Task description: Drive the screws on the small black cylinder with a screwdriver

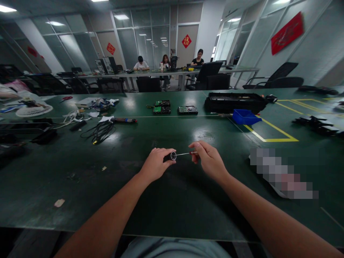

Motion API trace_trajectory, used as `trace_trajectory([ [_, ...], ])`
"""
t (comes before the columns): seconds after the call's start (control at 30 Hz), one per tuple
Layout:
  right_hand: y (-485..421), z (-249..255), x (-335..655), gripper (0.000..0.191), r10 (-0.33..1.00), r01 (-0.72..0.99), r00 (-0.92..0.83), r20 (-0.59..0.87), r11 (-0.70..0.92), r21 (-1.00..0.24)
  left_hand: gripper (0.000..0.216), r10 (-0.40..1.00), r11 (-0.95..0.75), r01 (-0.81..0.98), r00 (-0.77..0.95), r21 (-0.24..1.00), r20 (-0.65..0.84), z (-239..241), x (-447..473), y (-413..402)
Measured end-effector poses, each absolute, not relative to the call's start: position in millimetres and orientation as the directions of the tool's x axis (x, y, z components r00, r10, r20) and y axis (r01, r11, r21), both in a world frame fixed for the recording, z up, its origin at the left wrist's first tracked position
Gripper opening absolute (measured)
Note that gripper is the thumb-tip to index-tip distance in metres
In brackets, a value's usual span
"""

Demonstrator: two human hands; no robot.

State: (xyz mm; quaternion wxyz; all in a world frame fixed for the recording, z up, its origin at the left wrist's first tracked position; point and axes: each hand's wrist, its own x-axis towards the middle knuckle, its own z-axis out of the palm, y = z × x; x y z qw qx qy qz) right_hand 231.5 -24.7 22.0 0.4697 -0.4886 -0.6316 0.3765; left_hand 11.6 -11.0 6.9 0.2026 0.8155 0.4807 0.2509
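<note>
My left hand (155, 164) pinches a small round part (173, 156) between thumb and fingers. It has a dark body and a bright silver rim, and its open end faces me. In my right hand (211, 159) is a screwdriver with a red handle (193, 153). Its thin metal shaft (183, 154) points left, and the tip meets the rim or opening of the round part; whether it goes inside, I cannot tell. Both hands are held above the green table (172, 200), near its front middle.
Beyond my hands lie green circuit boards (162, 107) and a drive-like metal unit (187, 110). A blue bin (245, 117) stands before a long black housing (235, 103). A corded tool (125, 120) lies left, a blurred-out object (279, 175) right. Several people sit at a far table.
</note>
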Motion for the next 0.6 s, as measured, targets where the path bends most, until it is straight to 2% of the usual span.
trace_trajectory([
  [0.13,-23.2,20.2,231.8,0.019,0.971,0.247,-0.076,0.227,0.239,-0.939,0.037,0.891,-0.448,0.685,0.397,0.575,0.221,6.6,10.8,-10.5],
  [0.33,-20.3,18.4,232.7,0.018,0.974,0.176,-0.067,0.218,0.226,-0.958,0.038,0.891,-0.446,0.685,0.398,0.576,0.217,6.8,10.6,-9.4],
  [0.5,-21.1,19.2,232.3,0.040,0.982,0.134,-0.127,0.143,0.160,-0.978,0.037,0.896,-0.437,0.697,0.391,0.569,0.209,6.6,11.2,-10.1],
  [0.6,-21.1,17.3,232.0,0.024,0.981,0.140,-0.118,0.157,0.173,-0.975,0.037,0.894,-0.443,0.695,0.393,0.566,0.216,7.0,11.0,-10.2],
])
